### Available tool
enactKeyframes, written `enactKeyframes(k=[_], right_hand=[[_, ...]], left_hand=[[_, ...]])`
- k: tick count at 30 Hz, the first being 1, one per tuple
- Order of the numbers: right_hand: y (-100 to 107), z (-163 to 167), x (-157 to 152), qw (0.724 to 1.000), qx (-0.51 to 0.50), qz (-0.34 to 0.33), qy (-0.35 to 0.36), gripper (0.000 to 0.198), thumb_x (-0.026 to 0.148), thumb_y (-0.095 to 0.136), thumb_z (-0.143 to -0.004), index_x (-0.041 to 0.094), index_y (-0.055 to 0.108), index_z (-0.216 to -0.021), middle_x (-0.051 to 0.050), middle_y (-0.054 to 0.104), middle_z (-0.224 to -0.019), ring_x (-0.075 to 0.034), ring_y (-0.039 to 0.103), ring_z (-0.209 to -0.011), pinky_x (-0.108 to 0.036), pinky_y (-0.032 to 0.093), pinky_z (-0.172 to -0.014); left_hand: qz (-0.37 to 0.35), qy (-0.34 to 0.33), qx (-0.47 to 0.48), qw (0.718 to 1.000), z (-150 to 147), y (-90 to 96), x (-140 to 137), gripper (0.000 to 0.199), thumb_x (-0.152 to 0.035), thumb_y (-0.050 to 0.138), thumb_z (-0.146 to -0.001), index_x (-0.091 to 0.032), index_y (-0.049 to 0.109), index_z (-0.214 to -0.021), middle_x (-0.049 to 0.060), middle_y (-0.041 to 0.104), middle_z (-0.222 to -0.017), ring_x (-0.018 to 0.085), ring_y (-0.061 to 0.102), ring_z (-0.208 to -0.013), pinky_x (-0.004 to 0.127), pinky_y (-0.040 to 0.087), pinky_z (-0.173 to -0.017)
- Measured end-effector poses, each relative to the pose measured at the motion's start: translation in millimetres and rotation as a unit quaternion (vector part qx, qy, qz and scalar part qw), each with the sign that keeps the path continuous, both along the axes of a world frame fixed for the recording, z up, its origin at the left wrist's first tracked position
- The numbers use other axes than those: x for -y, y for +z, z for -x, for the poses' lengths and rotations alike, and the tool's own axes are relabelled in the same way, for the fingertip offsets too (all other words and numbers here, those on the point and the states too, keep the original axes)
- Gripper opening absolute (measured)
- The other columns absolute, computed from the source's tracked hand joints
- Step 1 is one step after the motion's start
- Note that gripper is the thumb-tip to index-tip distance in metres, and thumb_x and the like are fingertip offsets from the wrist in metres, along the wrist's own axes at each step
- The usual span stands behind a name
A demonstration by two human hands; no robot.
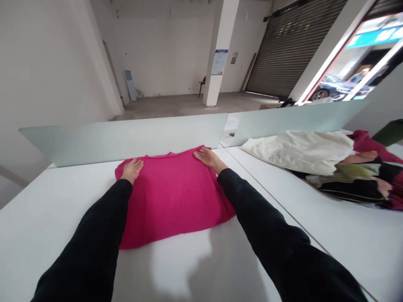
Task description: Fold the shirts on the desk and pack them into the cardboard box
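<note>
A bright pink garment (176, 193), which looks like a knit top, lies spread out on the white table (176, 268). Its far edge, where a neckline seems to be, runs close to the frosted divider. My left hand (132, 170) rests on the garment's far left corner, fingers stretched out and palm turned inward. At the far right corner, my right hand (208, 158) lies on the cloth with its fingers extended. Neither hand grips the fabric visibly. Dark sleeves cover both my forearms, and the right one hides part of the garment's right edge.
A frosted glass divider (141, 136) stands along the table's far edge. To the right, past a seam in the tabletop, lies a heap of clothes with a cream white garment (299, 151) on top. A pillar (217, 63) rises beyond the divider.
</note>
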State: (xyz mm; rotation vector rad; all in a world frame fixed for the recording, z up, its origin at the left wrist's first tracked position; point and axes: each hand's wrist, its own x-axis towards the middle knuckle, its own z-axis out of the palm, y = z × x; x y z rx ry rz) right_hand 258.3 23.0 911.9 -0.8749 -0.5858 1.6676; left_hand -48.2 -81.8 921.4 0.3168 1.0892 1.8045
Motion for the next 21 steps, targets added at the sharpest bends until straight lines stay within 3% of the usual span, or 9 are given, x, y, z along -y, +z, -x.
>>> enactKeyframes(k=[4, 8, 12, 15, 18, 21], right_hand=[[-17.4, -17.9, 8.6, 0.997, 0.062, -0.027, 0.03, 0.009, 0.008, 0.049, -0.091, 0.01, 0.057, -0.086, -0.008, 0.068, -0.075, -0.013, 0.067, -0.072, -0.023, 0.057, -0.066], [-25.4, -49.2, 33.7, 0.986, 0.127, -0.095, 0.043, 0.01, 0.004, 0.065, -0.078, 0.013, 0.062, -0.078, -0.007, 0.069, -0.074, -0.014, 0.067, -0.075, -0.023, 0.055, -0.076], [-31.6, -79.3, 65.6, 0.928, 0.306, -0.198, 0.081, 0.006, 0.01, 0.07, -0.072, 0.013, 0.064, -0.073, -0.004, 0.067, -0.074, -0.013, 0.064, -0.073, -0.024, 0.052, -0.074], [-33.2, -93.6, 89.2, 0.897, 0.379, -0.209, 0.092, 0.005, 0.016, 0.068, -0.073, 0.013, 0.064, -0.072, -0.004, 0.066, -0.074, -0.014, 0.063, -0.072, -0.025, 0.052, -0.071], [-28.9, -97.3, 109.8, 0.883, 0.416, -0.178, 0.126, 0.013, 0.024, 0.067, -0.076, 0.013, 0.062, -0.071, -0.006, 0.065, -0.073, -0.016, 0.063, -0.07, -0.027, 0.052, -0.066], [-23.4, -89.0, 125.9, 0.881, 0.419, -0.156, 0.153, 0.027, 0.037, 0.067, -0.079, 0.013, 0.063, -0.092, -0.008, 0.066, -0.082, -0.017, 0.063, -0.071, -0.027, 0.052, -0.062]], left_hand=[[0.026, -0.025, -0.081, 0.996, 6.7, -10.5, 8.4, 0.004, -0.013, 0.053, -0.09, -0.016, 0.053, -0.088, 0.005, 0.058, -0.084, 0.012, 0.063, -0.078, 0.026, 0.052, -0.083], [0.025, -0.066, -0.172, 0.983, 20.6, -6.1, 41.8, 0.009, -0.011, 0.062, -0.081, -0.017, 0.057, -0.086, 0.0, 0.059, -0.082, 0.01, 0.062, -0.075, 0.025, 0.049, -0.086], [0.053, -0.09, -0.274, 0.956, 41.7, -9.8, 92.2, 0.029, -0.022, 0.077, -0.065, -0.016, 0.063, -0.091, 0.0, 0.063, -0.085, 0.013, 0.061, -0.082, 0.028, 0.048, -0.087], [0.115, -0.102, -0.365, 0.918, 54.6, -19.1, 131.4, 0.052, -0.037, 0.082, -0.058, -0.015, 0.063, -0.101, 0.007, 0.065, -0.104, 0.019, 0.063, -0.092, 0.033, 0.05, -0.087], [0.212, -0.149, -0.437, 0.861, 54.8, -22.3, 163.7, 0.077, -0.056, 0.075, -0.063, -0.016, 0.053, -0.124, 0.015, 0.062, -0.121, 0.025, 0.066, -0.095, 0.036, 0.054, -0.08], [0.257, -0.201, -0.447, 0.833, 38.9, -16.5, 184.7, 0.086, -0.065, 0.069, -0.067, -0.021, 0.042, -0.136, 0.018, 0.056, -0.132, 0.028, 0.067, -0.097, 0.037, 0.057, -0.073]])
